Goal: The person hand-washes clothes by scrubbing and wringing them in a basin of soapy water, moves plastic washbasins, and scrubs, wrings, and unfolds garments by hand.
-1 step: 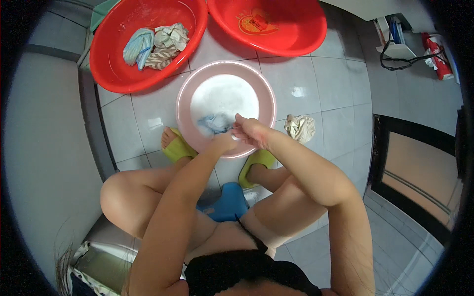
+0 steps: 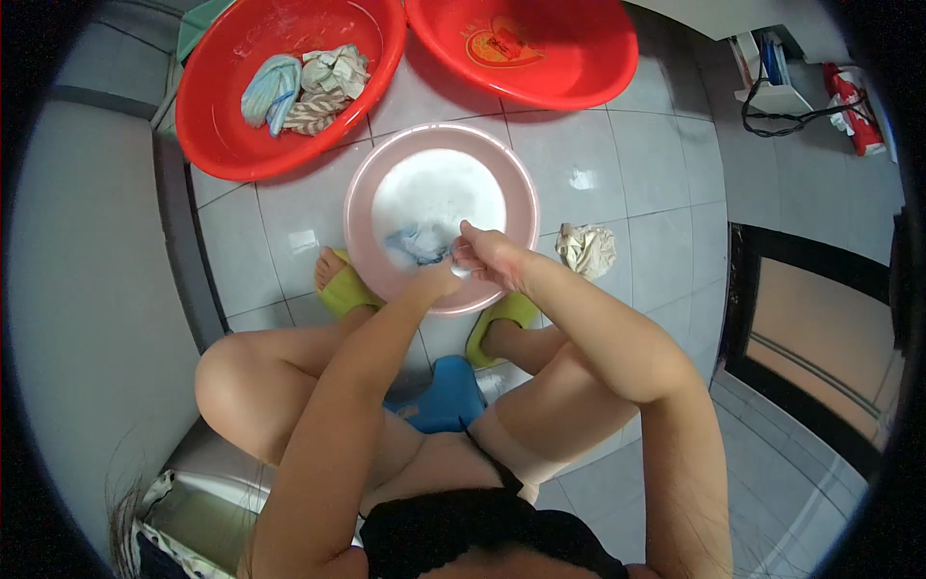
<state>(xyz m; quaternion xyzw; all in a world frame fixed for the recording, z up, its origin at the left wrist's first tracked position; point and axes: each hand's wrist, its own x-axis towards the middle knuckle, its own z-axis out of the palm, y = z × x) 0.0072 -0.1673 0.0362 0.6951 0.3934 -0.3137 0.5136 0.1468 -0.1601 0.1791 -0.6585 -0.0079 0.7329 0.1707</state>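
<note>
A pink basin (image 2: pixel 355 193) of whitish, cloudy water stands on the floor between my feet. In it a light blue cloth (image 2: pixel 418 243) lies partly under the water, on the near side. The cloth's bunched right end runs into the fingers of my left hand (image 2: pixel 439 277), which is closed on it low over the near rim. My right hand (image 2: pixel 497 259) is right beside it, fingers curled inward and thumb on top. What lies inside the right hand's fingers is hidden. The two hands meet or nearly touch.
A red basin (image 2: pixel 214 135) at the far left holds several crumpled cloths (image 2: pixel 318 92). Another red basin (image 2: pixel 579 68) stands beside it. A cream cloth (image 2: pixel 585 251) lies on the floor to the right. Green slippers (image 2: pixel 349 289) flank the pink basin; a blue stool (image 2: pixel 449 396) is beneath me.
The pink basin has shifted very slightly toward me. The blue cloth has stirred a little in the water. Both hands keep nearly the same place and shape.
</note>
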